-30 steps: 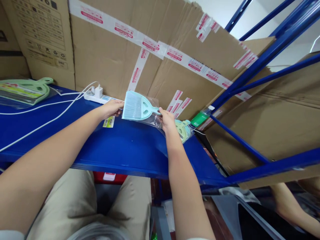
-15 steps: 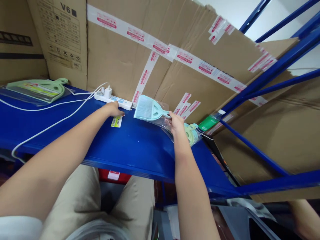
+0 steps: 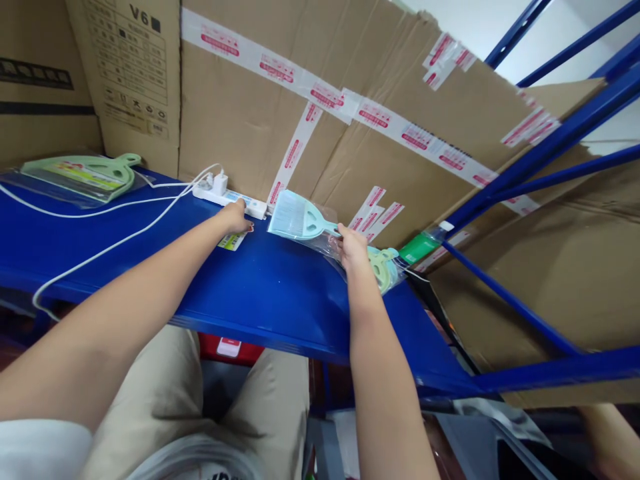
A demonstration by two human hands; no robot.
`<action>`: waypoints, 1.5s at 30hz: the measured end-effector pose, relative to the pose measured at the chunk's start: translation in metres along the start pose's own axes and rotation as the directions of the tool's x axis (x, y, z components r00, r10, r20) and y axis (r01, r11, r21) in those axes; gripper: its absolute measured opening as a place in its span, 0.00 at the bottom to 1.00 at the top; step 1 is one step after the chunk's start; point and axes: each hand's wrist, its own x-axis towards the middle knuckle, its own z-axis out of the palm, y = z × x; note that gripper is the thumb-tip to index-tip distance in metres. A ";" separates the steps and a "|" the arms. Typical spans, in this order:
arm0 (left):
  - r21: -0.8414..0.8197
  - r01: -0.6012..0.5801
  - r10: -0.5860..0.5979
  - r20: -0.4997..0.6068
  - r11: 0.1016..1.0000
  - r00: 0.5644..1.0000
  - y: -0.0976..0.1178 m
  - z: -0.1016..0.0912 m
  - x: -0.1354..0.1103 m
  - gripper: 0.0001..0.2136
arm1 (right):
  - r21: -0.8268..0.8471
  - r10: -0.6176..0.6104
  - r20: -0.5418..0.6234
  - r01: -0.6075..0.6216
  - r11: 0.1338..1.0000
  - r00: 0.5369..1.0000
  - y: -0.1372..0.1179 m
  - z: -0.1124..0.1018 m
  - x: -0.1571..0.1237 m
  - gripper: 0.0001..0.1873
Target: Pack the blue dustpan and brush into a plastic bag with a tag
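Observation:
My right hand [image 3: 353,248] is closed around the handle of a light blue mini dustpan [image 3: 313,222], with a pale blue brush [image 3: 289,215] lying in its pan. Clear plastic wrap hangs beneath it. The pan points left above the blue shelf [image 3: 280,300]. Over at the left, my left hand [image 3: 235,217] rests low at the front of a white power strip [image 3: 255,208], thumb and fingers apart, nothing held. A yellow-green and white label card [image 3: 232,241] lies under that hand, partly covered.
A wrapped pale green dustpan [image 3: 83,177] lies far left, white cables [image 3: 125,235] crossing the shelf before it. Near my right wrist are another wrapped green-and-blue set [image 3: 384,267] and a green bottle [image 3: 423,245]. A taped cardboard wall [image 3: 240,113] and blue rack bars [image 3: 520,160] close the back and right.
My left hand has shifted slightly right, with its thumb more raised, and covers more of the label card. My right hand and the dustpan have hardly moved. The view has turned slightly left.

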 end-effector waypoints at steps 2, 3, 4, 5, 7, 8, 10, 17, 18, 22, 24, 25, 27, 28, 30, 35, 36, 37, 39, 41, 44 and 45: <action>-0.085 -0.010 0.006 -0.043 0.996 0.999 0.007 -0.005 -0.003 0.28 | -0.003 -0.001 0.002 0.001 1.000 1.000 0.001 0.000 0.000 0.17; -0.191 -0.010 -0.004 -0.073 0.982 0.997 0.010 -0.009 -0.003 0.27 | -0.007 -0.006 0.006 0.006 1.000 1.000 0.001 0.000 0.000 0.17; -0.332 -0.008 -0.025 -0.096 0.943 0.995 0.013 -0.013 -0.002 0.26 | -0.012 -0.012 0.016 0.012 1.000 1.000 0.001 0.000 0.001 0.17; -0.490 -0.006 -0.052 -0.104 0.872 0.993 0.016 -0.018 -0.002 0.25 | -0.017 -0.019 0.028 0.020 1.000 0.999 0.002 0.000 0.002 0.18; -0.726 0.013 -0.065 -0.043 0.687 0.997 0.022 -0.027 -0.002 0.20 | -0.024 -0.035 0.045 0.036 0.999 0.998 0.003 0.000 0.003 0.18; -0.784 0.032 -0.045 0.006 0.620 0.999 0.025 -0.031 -0.003 0.17 | -0.025 -0.039 0.044 0.041 0.999 0.998 0.003 0.000 0.003 0.18; -0.819 0.071 0.010 0.093 0.570 0.996 0.031 -0.036 -0.007 0.10 | -0.026 -0.041 0.037 0.042 0.999 0.998 0.002 0.001 0.003 0.17; -0.745 0.133 -0.022 0.156 0.653 0.987 0.034 -0.021 -0.014 0.08 | -0.093 -0.072 0.082 0.080 0.992 0.994 0.003 0.005 0.000 0.14; -0.732 0.114 -0.026 0.130 0.672 0.991 0.033 -0.017 -0.013 0.11 | -0.098 -0.082 0.090 0.091 0.991 0.993 0.004 0.005 0.000 0.14; -0.676 0.028 0.019 0.062 0.737 0.998 0.028 -0.008 -0.011 0.17 | -0.112 -0.083 0.117 0.096 0.989 0.990 0.007 0.006 0.002 0.13; -0.657 0.008 0.034 0.051 0.754 0.998 0.028 -0.007 -0.011 0.17 | -0.117 -0.082 0.135 0.098 0.988 0.988 0.007 0.006 0.002 0.14; -0.652 0.008 0.034 0.051 0.758 0.998 0.028 -0.006 -0.012 0.17 | -0.119 -0.081 0.140 0.098 0.988 0.987 0.007 0.006 0.002 0.14; -0.651 0.009 0.029 0.047 0.759 0.998 0.030 -0.006 -0.014 0.16 | -0.120 -0.078 0.141 0.095 0.988 0.987 0.006 0.007 0.001 0.14; -0.648 0.005 0.031 0.044 0.761 0.999 0.031 -0.006 -0.016 0.16 | -0.119 -0.076 0.138 0.092 0.989 0.988 0.006 0.008 -0.001 0.14; -0.632 -0.015 0.043 0.029 0.775 0.999 0.034 -0.006 -0.020 0.15 | -0.119 -0.069 0.130 0.085 0.989 0.989 0.004 0.009 -0.003 0.13; -0.600 -0.032 0.081 0.055 0.799 0.995 0.041 -0.006 -0.027 0.12 | -0.121 -0.044 0.146 0.062 0.991 0.988 0.000 0.011 -0.011 0.15; -0.604 -0.031 0.085 0.061 0.797 0.994 0.042 -0.007 -0.027 0.10 | -0.118 -0.037 0.140 0.054 0.992 0.989 -0.001 0.012 -0.011 0.16; -0.607 -0.033 0.088 0.061 0.794 0.994 0.043 -0.008 -0.028 0.09 | -0.115 -0.030 0.130 0.045 0.992 0.991 -0.001 0.012 -0.011 0.16; -0.607 -0.039 0.097 0.064 0.794 0.993 0.045 -0.010 -0.029 0.09 | -0.113 -0.022 0.114 0.035 0.993 0.993 0.000 0.011 -0.009 0.17; -0.596 -0.038 0.112 0.087 0.802 0.990 0.047 -0.012 -0.031 0.12 | -0.113 -0.027 0.116 0.040 0.993 0.993 0.001 0.010 -0.006 0.16; -0.526 -0.056 0.135 0.114 0.849 0.984 0.048 -0.014 -0.034 0.18 | -0.111 -0.039 0.107 0.050 0.992 0.994 0.004 0.008 -0.001 0.14; -0.485 -0.074 0.144 0.110 0.871 0.983 0.049 -0.013 -0.036 0.18 | -0.111 -0.041 0.099 0.052 0.992 0.994 0.005 0.008 0.000 0.14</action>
